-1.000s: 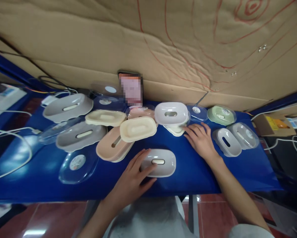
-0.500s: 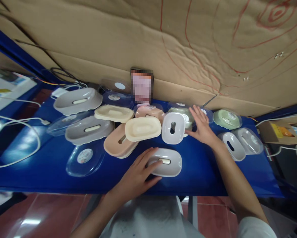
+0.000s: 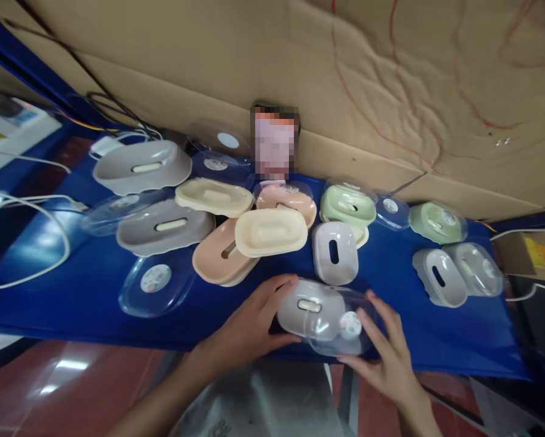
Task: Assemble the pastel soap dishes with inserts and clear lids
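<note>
Blue sheeting covers the table [image 3: 72, 267], on which soap-dish parts are spread in front of a cardboard wall [image 3: 254, 54]. At 6 o'clock, at the near edge, a grey soap dish [image 3: 306, 312] is steadied by the left hand [image 3: 249, 331], its fingers spread against the dish's left end. A clear lid [image 3: 345, 331] is held over the dish's right half by the right hand [image 3: 388, 358], fingers curled loosely about its rim; it sits skewed and, as judged, not yet seated.

Some dishes appear already lidded: a green one [image 3: 348, 203] at 12 o'clock, another green one [image 3: 436, 220] and a grey one [image 3: 475, 267] at 2 o'clock. Left uncovered are two large grey dishes [image 3: 138, 167] [image 3: 163, 227] at 10 o'clock, cream inserts [image 3: 270, 230], a pink base [image 3: 218, 261] and a white base [image 3: 334, 252]. Loose clear lids [image 3: 156, 282] lie at 9 o'clock. The white base stands just behind the held dish, crowding it; cables [image 3: 36, 206] trail at far left.
</note>
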Available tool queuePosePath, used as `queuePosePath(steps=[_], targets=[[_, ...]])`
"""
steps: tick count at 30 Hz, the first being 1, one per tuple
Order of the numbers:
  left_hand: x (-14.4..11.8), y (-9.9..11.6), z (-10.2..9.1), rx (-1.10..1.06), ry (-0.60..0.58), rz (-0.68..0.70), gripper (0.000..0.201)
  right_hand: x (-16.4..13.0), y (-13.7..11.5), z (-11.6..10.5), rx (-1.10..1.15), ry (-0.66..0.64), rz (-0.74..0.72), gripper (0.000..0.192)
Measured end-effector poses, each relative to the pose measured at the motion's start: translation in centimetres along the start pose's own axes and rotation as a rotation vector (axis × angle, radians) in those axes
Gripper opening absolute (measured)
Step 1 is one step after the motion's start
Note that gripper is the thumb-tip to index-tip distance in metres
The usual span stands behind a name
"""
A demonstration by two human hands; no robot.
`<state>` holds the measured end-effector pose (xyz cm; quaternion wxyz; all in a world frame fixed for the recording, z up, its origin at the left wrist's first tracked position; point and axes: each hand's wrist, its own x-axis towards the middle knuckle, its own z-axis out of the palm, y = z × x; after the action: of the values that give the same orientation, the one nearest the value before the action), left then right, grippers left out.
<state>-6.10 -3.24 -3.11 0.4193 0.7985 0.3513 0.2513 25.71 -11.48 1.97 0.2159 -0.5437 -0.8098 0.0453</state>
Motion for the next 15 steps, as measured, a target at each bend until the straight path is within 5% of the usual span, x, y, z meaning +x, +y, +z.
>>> queuePosePath(steps=[6,15], targets=[[0.0,-0.4,0.2,-0.004,0.001,0.036,0.116,0.3,-3.0,3.5,-0.032,-0.094,0.024,0.077],[0.3,0.3,-0.4,0.029,-0.017,0.045,0.115,1.1,-3.4,4.0,-0.061,-0.085,-0.003,0.081]])
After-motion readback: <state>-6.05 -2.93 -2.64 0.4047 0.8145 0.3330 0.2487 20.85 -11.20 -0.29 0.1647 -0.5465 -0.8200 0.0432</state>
